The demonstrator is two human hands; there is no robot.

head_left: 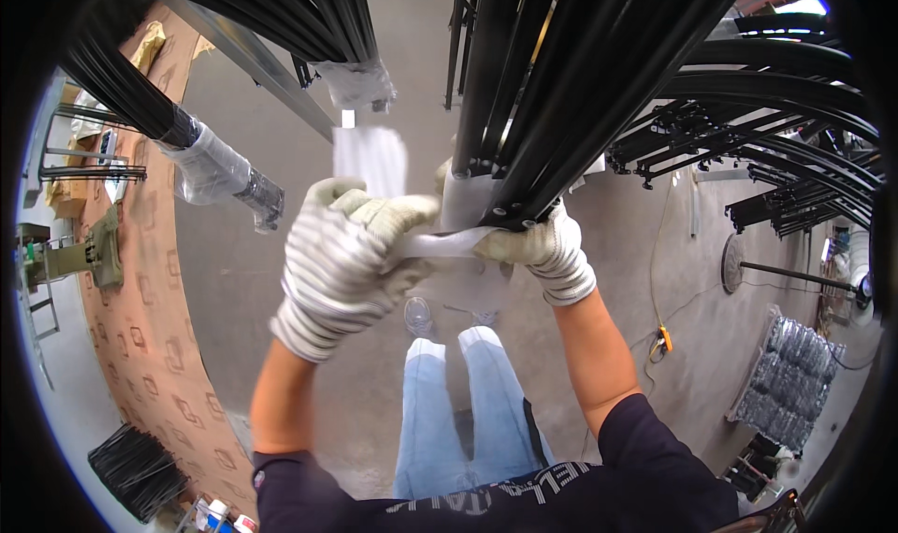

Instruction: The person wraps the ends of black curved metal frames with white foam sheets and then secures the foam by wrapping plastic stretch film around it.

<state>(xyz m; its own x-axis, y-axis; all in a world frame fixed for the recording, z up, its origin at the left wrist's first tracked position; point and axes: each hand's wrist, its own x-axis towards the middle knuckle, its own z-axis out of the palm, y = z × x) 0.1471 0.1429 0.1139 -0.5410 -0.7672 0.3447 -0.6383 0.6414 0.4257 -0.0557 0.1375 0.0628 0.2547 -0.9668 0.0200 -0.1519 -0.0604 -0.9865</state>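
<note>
My left hand (pixel 351 243), in a striped white knit glove, is closed around what looks like a roll of clear-white stretch film (pixel 371 157), blurred by motion. From it a twisted strip of film (pixel 447 244) runs across to the lower ends of a bundle of long black tubes (pixel 561 112). Film also covers part of the bundle's end. My right hand (pixel 538 243), gloved too, grips that end from below and right, its thumb pressing on the strip. The fingers behind the tubes are mostly hidden.
Two black tube bundles with film-wrapped ends hang at the left, one wrapped end (pixel 355 84) near my left hand. Black curved frames (pixel 767 93) fill the right. A yellow-orange connector on a cord (pixel 663 338) and a silver-wrapped stack (pixel 788 379) lie farther right.
</note>
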